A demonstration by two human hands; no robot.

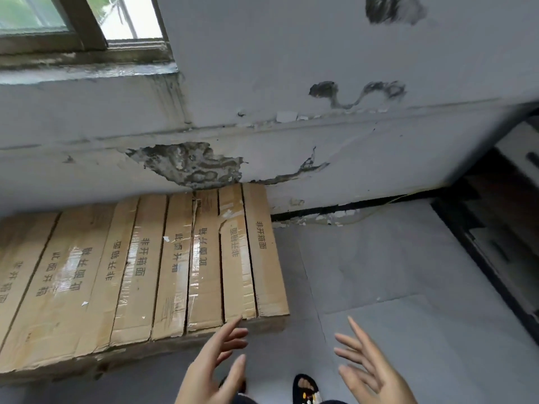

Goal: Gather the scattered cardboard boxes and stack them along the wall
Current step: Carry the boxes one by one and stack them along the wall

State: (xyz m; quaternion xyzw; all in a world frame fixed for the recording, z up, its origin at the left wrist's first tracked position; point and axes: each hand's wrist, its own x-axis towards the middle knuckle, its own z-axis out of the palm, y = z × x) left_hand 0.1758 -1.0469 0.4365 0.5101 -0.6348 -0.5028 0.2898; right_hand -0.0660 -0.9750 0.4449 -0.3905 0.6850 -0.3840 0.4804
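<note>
Both the left hand [215, 360] and the right hand [370, 365] were spread wide and empty, just short of the cardboard boxes [151, 266] lined against the wall [291, 68]. The end box [267, 252] looked torn, so a careless shove could split it further.

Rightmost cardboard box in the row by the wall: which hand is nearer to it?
Left. The left hand reaches with open fingers just short of the rightmost cardboard box's near end; the right hand is open over bare floor, off to the box's right.
</note>
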